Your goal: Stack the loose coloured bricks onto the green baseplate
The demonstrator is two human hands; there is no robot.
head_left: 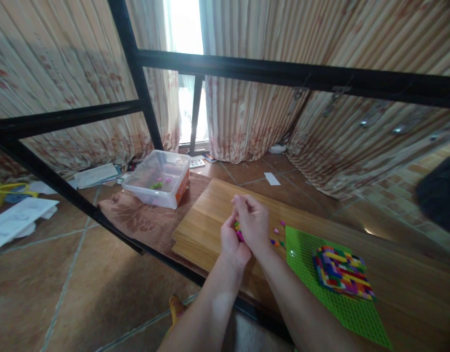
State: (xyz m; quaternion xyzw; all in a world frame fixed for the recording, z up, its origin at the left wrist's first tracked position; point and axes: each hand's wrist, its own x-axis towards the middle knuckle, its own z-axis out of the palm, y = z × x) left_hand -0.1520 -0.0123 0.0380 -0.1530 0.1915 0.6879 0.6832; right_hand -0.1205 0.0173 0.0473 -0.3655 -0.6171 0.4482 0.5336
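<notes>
"What are you holding?"

"Small bricks (239,236), a bright pink one among them. My left grip (230,239) is cupped, partly closed around them, above the wooden surface (199,215). My right grip (254,222) is curled over it, fingers bent in; I can't tell whether it pinches a brick."

"How do you handle that well?"

"I'd keep the left palm turned up with its edges raised so nothing spills, and move pieces singly with the right fingertips. Staying low over the wood should help: a dropped brick would probably land close by."

"What else is around?"

"A few loose bricks (276,242) lie just to the right, beside the green plate (301,254). A many-coloured block (344,274) sits on that plate. To the left, a clear box (162,200) stands on a brown cloth (133,215), with a few bricks inside."

"Anything in the way?"

"My right forearm (279,278) lies along the plate's left side and may hide part of it. The black frame (246,67) has a bar slanting on the near left, so reaching the box likely means clearing that."
</notes>
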